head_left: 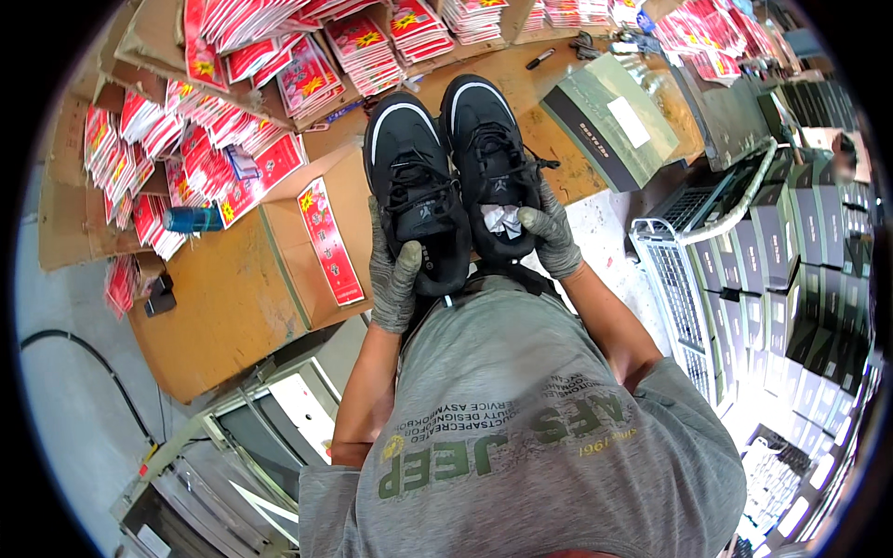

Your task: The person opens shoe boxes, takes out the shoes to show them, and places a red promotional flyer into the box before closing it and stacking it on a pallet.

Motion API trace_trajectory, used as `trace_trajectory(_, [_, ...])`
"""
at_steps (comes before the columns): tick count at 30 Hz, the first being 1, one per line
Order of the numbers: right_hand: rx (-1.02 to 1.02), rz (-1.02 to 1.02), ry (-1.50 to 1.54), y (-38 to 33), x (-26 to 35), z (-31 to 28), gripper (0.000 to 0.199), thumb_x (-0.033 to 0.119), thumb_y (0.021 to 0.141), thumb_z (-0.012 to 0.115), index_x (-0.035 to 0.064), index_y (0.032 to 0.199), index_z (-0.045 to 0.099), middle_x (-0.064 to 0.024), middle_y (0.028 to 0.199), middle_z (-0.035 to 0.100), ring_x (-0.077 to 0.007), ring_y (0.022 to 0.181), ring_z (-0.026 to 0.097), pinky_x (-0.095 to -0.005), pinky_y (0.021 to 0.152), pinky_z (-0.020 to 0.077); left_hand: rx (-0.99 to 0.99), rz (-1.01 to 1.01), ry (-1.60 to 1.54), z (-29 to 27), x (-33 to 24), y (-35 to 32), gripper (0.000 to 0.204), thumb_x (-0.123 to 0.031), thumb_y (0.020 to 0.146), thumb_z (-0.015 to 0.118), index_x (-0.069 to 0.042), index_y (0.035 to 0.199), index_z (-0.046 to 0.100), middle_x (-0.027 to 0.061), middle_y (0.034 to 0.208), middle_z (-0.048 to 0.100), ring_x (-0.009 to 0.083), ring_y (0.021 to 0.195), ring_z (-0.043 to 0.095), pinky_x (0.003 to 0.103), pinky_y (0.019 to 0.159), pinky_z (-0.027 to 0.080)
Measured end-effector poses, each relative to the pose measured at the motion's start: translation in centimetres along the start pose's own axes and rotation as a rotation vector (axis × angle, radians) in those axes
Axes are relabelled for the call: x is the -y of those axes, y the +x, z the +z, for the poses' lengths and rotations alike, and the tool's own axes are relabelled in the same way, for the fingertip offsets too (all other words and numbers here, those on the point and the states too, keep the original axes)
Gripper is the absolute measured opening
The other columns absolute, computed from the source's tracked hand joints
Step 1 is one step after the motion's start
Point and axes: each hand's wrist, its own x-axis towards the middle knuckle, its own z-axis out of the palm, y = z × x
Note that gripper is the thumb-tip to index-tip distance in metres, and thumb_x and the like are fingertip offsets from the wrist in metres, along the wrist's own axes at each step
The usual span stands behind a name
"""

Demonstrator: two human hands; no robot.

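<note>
I hold a pair of black sneakers side by side, toes pointing away from me, above a cardboard-covered table (233, 307). My left hand (394, 274), in a grey glove, grips the heel of the left black sneaker (414, 177). Gloved in grey as well, my right hand (553, 237) grips the heel of the right black sneaker (488, 149). White crumpled paper (502, 219) sticks out of the right shoe's opening. Both shoes have white trim lines and black laces.
Stacks of red printed packets (233, 139) cover the table's far and left side. A grey-green shoebox (614, 121) lies at the right, a black marker (540, 59) beyond it. Dark boxes (800, 251) are stacked at the right by a white wire cart (679, 288). A machine (242, 446) stands lower left.
</note>
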Motion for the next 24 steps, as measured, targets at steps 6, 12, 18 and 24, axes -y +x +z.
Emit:
trace_trajectory(6, [-0.031,-0.066,0.106,-1.8,1.7,-0.9,0.099,0.035,0.077,0.078,0.0024,0.158,0.03,-0.0143,0.149,0.048,-0.0245,0.134,0.05,-0.0374,0.114,0.0384,0.046,-0.046,0.096,2.1,-0.6,0.6,0.093,-0.046,0.095,0.068,-0.008,0.163,0.018,0.0149,0.16,0.037,0.0244,0.139,0.044,0.036,0.116,0.034])
trace_trajectory(12, [-0.081,-0.029,0.251,-2.6,2.3,-2.4,0.102,0.027,0.075,0.082,0.0022,0.158,0.03,-0.0123,0.148,0.049,-0.0236,0.134,0.05,-0.0372,0.113,0.0407,0.025,-0.003,0.199,2.6,1.1,1.3,0.093,-0.043,0.093,0.071,-0.007,0.163,0.021,0.014,0.159,0.038,0.0245,0.141,0.042,0.036,0.117,0.033])
trace_trajectory(18, [-0.09,-0.016,-0.011,-2.6,0.6,-5.6,0.094,0.009,0.073,0.084,0.0002,0.153,0.037,-0.0099,0.143,0.054,-0.0208,0.13,0.053,-0.0357,0.111,0.043,0.026,-0.035,0.167,4.6,1.0,1.2,0.092,-0.038,0.09,0.075,-0.008,0.161,0.025,0.0107,0.156,0.042,0.0239,0.138,0.046,0.037,0.117,0.037])
trace_trajectory(24, [-0.216,-0.044,-0.269,-2.3,1.9,-5.6,0.087,0.007,0.073,0.084,0.0023,0.149,0.043,-0.0092,0.133,0.063,-0.0192,0.121,0.06,-0.0348,0.108,0.0462,0.04,0.103,0.213,5.2,1.4,1.6,0.096,-0.043,0.086,0.077,-0.008,0.16,0.028,0.0103,0.153,0.045,0.0243,0.137,0.048,0.038,0.116,0.038])
